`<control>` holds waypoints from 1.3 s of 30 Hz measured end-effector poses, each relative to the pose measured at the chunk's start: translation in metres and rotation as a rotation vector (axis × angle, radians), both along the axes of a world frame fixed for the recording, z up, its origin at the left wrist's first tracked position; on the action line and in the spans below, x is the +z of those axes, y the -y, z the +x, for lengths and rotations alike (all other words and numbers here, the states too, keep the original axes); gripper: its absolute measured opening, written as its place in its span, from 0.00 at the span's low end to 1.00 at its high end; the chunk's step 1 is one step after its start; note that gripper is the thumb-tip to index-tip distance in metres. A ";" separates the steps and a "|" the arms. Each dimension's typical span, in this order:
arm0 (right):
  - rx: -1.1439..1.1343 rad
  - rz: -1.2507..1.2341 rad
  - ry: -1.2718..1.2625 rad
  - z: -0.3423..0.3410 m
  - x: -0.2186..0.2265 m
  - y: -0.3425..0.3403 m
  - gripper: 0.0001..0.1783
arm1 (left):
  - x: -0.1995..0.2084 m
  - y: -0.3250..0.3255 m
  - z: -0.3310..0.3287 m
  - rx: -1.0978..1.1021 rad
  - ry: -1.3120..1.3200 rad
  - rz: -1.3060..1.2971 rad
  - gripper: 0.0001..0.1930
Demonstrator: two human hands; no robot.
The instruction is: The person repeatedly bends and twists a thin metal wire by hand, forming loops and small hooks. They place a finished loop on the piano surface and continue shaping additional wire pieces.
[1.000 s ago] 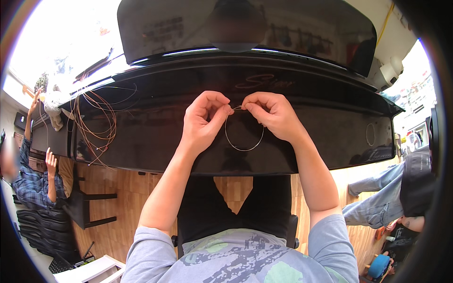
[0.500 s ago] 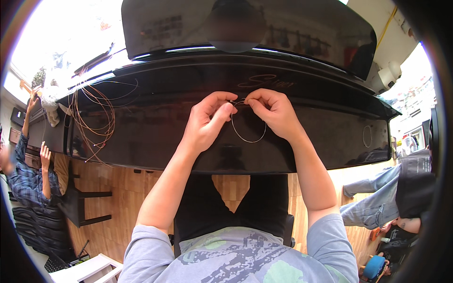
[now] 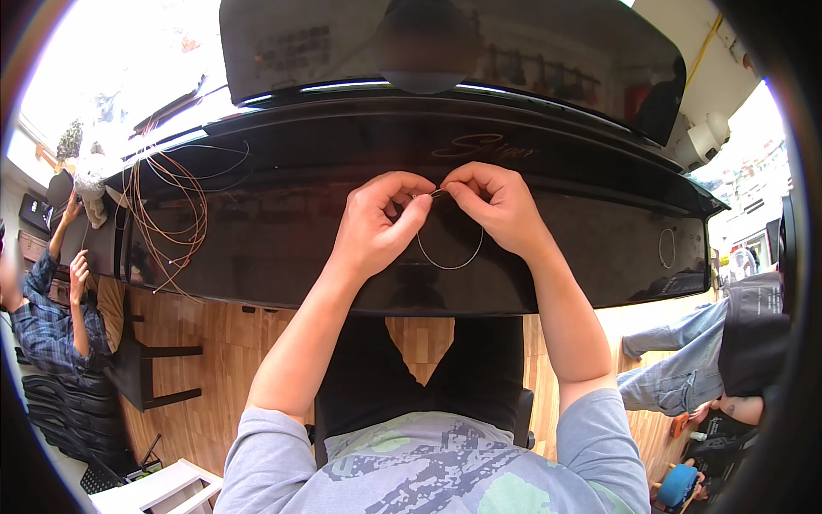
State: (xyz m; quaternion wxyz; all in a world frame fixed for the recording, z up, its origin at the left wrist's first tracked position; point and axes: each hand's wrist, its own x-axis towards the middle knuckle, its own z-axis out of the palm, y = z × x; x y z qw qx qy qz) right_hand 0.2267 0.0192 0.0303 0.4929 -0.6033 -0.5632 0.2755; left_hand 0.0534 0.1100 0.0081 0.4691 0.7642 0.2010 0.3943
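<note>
Silvery wire loop [image 3: 451, 268] hangs toward six o'clock, pinched around its eleven o'clock by the left hand [image 3: 377, 218] and around one by the right hand [image 3: 497, 207], where it overlaps. Probably light, springy, slippery; best gripped near that overlap.

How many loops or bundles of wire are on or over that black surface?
3: a silvery loop between the left hand and right hand, a coppery bundle at the black surface's left end, and a thin ring near its right end. The bundle's tangle may hide more.
</note>
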 end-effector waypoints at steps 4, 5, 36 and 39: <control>-0.007 0.009 0.017 -0.003 0.001 0.000 0.06 | 0.002 0.001 0.003 0.038 -0.013 0.176 0.06; -0.004 0.006 0.027 -0.004 0.001 0.001 0.06 | 0.003 0.001 0.003 0.041 -0.027 0.165 0.06; 0.021 0.108 -0.164 -0.015 0.011 0.025 0.07 | 0.001 0.001 0.002 0.175 0.214 0.294 0.01; 0.022 0.103 -0.095 -0.019 0.012 0.050 0.04 | 0.008 0.008 0.002 0.087 0.219 0.381 0.05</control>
